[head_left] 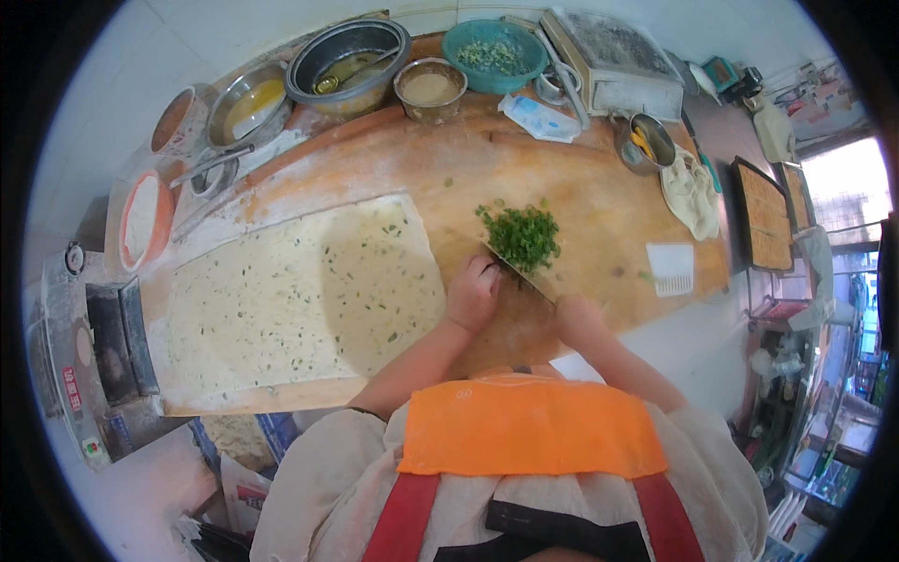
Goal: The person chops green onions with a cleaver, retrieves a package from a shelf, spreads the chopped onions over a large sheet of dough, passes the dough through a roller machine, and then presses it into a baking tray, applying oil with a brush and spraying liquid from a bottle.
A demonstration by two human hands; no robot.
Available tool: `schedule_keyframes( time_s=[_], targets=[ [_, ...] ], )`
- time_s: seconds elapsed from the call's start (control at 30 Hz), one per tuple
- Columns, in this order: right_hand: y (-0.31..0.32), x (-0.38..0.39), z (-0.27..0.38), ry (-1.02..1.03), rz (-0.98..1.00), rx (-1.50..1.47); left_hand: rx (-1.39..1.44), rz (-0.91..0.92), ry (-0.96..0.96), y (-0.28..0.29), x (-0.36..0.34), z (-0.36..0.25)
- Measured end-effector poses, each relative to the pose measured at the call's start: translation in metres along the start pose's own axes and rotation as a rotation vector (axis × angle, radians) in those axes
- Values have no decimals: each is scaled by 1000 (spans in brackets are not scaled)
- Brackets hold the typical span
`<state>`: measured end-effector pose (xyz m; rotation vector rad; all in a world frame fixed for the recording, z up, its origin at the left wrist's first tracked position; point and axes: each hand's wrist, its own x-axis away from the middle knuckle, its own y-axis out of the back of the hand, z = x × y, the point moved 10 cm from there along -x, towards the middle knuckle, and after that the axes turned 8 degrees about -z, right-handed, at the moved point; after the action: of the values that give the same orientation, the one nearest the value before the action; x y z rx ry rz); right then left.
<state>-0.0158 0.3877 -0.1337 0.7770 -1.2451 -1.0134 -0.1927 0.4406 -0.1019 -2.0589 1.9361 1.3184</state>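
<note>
Right hand clamps a knife (left hand curled; can't tell its hold).

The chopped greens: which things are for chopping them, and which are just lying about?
Seem part of the chopping:
knife, in the right hand
left hand, close by the blade
chopped greens
wooden table underneath

Probably just lying about:
white toothed scraper
blue-and-white packet
metal cup with something yellow inside
</note>
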Motion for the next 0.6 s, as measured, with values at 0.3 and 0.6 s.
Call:
schedule_keyframes(
  time_s=[0.3, 0.6],
  targets=[
    [-9, 6, -1, 8, 96, -7, -36, 14, -43, 2, 4, -7],
    [-5, 14, -8, -64, 129, -85, -38, 22, -8, -1, 6, -3]
  ],
)
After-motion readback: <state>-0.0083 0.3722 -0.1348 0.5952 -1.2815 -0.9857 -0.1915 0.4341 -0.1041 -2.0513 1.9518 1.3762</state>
